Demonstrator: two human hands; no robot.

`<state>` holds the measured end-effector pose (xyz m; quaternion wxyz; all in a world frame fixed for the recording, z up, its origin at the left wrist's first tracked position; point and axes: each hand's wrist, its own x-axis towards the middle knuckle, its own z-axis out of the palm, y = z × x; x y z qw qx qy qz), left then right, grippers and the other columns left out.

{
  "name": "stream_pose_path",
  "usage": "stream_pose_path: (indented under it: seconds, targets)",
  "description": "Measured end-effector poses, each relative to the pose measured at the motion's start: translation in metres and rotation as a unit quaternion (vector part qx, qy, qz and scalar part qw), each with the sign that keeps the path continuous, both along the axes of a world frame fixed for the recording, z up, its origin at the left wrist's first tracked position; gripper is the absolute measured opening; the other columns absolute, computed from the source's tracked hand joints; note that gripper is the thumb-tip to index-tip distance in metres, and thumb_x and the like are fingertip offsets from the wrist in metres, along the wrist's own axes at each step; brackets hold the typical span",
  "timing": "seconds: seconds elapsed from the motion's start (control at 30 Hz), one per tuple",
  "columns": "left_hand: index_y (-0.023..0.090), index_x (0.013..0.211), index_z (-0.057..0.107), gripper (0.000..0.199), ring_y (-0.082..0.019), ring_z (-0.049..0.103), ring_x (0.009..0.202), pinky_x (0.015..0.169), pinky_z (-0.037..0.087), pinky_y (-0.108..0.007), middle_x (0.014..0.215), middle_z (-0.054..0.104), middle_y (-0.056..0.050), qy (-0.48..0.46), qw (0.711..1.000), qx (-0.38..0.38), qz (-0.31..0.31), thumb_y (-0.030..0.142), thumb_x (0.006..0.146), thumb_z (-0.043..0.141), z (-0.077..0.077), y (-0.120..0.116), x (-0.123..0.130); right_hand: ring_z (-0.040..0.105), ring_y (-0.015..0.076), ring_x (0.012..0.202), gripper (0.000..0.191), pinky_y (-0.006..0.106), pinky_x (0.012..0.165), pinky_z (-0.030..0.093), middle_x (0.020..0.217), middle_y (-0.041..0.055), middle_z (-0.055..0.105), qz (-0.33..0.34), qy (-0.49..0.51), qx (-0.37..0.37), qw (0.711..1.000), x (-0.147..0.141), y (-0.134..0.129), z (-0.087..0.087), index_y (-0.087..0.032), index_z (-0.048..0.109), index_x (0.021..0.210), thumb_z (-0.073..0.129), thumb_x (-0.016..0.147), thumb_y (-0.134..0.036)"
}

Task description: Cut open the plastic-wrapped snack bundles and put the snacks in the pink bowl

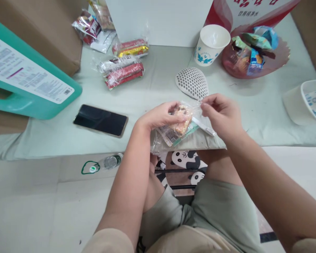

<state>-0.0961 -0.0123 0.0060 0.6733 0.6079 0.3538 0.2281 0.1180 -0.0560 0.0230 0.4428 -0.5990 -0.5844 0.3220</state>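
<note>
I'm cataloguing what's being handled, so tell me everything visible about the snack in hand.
The snack looks pale golden, rough and chunky, with darker bits, inside a clear, crinkled, plastic-looking wrapper. It is held tilted near the front edge of the table. The left grip clasps it, thumb across its face; the right grip pinches the wrapper's right end. Whether the wrapper is torn cannot be told.

Small dark characters on the large red-and-white box (pixel 268 21) read "饮用纯净水", beneath bigger red ones cut off above. The white label (pixel 28 68) on the green plastic jug (pixel 39 108) carried a barcode (pixel 67 91) and print too small to read; white lettering on the dark-red wrapper (pixel 89 26) was blurred.
</note>
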Motion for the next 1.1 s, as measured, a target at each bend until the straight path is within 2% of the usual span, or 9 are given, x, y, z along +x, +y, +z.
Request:
stream_pose_path:
  seconds: [0.2, 0.33, 0.43, 0.53, 0.63, 0.77, 0.83, 0.97, 1.1]
  targets:
    - [0.017, 0.095, 0.063, 0.033, -0.014, 0.063, 0.084, 0.079, 0.049, -0.026, 0.095, 0.068, -0.002, -0.015, 0.999, -0.005, 0.029, 0.039, 0.075, 0.079, -0.002, 0.0, 0.006, 0.044, 0.0065, 0.051, 0.013, 0.023, 0.049, 0.038, 0.061, -0.0054, 0.048, -0.06, 0.214, -0.132, 0.966, -0.001, 0.014, -0.004, -0.02, 0.06, 0.072, 0.072, 0.076, -0.021]
    - [0.017, 0.096, 0.063, 0.03, -0.013, 0.063, 0.08, 0.075, 0.049, -0.025, 0.093, 0.069, -0.002, -0.014, 0.997, -0.031, 0.066, 0.035, 0.079, 0.079, -0.004, 0.0, 0.008, 0.048, 0.0074, 0.056, 0.013, 0.021, 0.05, 0.04, 0.067, -0.0042, 0.051, -0.113, 0.22, -0.126, 0.961, 0.0, 0.016, -0.01, -0.022, 0.059, 0.077, 0.072, 0.075, -0.023]
    - [0.017, 0.1, 0.062, 0.031, -0.013, 0.063, 0.081, 0.073, 0.049, -0.025, 0.094, 0.068, -0.002, -0.006, 0.989, -0.049, 0.137, 0.031, 0.079, 0.081, -0.007, 0.0, 0.007, 0.052, 0.0094, 0.061, 0.009, 0.024, 0.055, 0.043, 0.072, -0.0034, 0.054, -0.173, 0.165, -0.064, 0.969, 0.0, 0.009, -0.012, -0.023, 0.058, 0.08, 0.066, 0.079, -0.02]
    - [0.018, 0.097, 0.059, 0.028, -0.013, 0.062, 0.077, 0.069, 0.048, -0.025, 0.09, 0.066, -0.001, -0.013, 0.97, -0.057, 0.238, 0.031, 0.083, 0.08, -0.009, 0.002, 0.007, 0.051, 0.0112, 0.062, 0.008, 0.028, 0.06, 0.043, 0.072, -0.003, 0.054, -0.09, 0.064, -0.008, 0.994, -0.013, -0.008, -0.009, -0.024, 0.056, 0.082, 0.063, 0.084, -0.022]
    - [0.019, 0.09, 0.055, 0.025, -0.011, 0.058, 0.069, 0.067, 0.046, -0.024, 0.079, 0.062, 0.002, -0.025, 0.955, -0.054, 0.292, 0.033, 0.089, 0.075, -0.008, 0.003, 0.009, 0.053, 0.0132, 0.067, 0.012, 0.03, 0.062, 0.042, 0.077, -0.0011, 0.058, 0.009, -0.013, -0.017, 1.0, -0.038, -0.026, -0.008, -0.023, 0.055, 0.084, 0.065, 0.085, -0.031]
    - [0.02, 0.087, 0.052, 0.027, -0.011, 0.056, 0.07, 0.068, 0.045, -0.025, 0.079, 0.058, 0.003, 0.002, 0.947, -0.009, 0.32, 0.031, 0.089, 0.077, -0.006, 0.003, 0.012, 0.051, 0.0155, 0.069, 0.028, 0.032, 0.064, 0.039, 0.078, -0.0006, 0.058, -0.016, -0.106, -0.037, 0.994, -0.068, -0.031, -0.012, -0.024, 0.049, 0.081, 0.072, 0.08, -0.039]
    - [0.02, 0.088, 0.053, 0.03, -0.011, 0.056, 0.074, 0.071, 0.045, -0.025, 0.083, 0.057, 0.002, 0.017, 0.941, 0.012, 0.337, 0.031, 0.086, 0.081, -0.007, 0.003, 0.012, 0.051, 0.0165, 0.071, 0.026, 0.033, 0.066, 0.04, 0.078, 0.0003, 0.058, -0.039, -0.142, -0.021, 0.989, -0.075, -0.029, -0.015, -0.023, 0.049, 0.078, 0.072, 0.079, -0.036]
    - [0.02, 0.088, 0.053, 0.032, -0.012, 0.057, 0.074, 0.071, 0.045, -0.026, 0.081, 0.056, 0.003, 0.025, 0.937, 0.022, 0.347, 0.034, 0.086, 0.081, -0.008, 0.003, 0.011, 0.054, 0.0174, 0.074, 0.02, 0.034, 0.072, 0.043, 0.074, 0.0014, 0.058, 0.01, -0.086, -0.01, 0.996, -0.071, -0.025, -0.018, -0.023, 0.053, 0.07, 0.062, 0.086, -0.031]
    - [0.02, 0.089, 0.055, 0.033, -0.013, 0.06, 0.074, 0.071, 0.048, -0.026, 0.08, 0.061, 0.002, 0.018, 0.939, 0.03, 0.341, 0.037, 0.084, 0.083, -0.01, 0.005, 0.01, 0.05, 0.014, 0.069, 0.024, 0.031, 0.069, 0.042, 0.069, -0.0017, 0.055, 0.047, 0.032, -0.073, 0.996, -0.058, -0.027, -0.014, -0.022, 0.055, 0.072, 0.062, 0.088, -0.037]
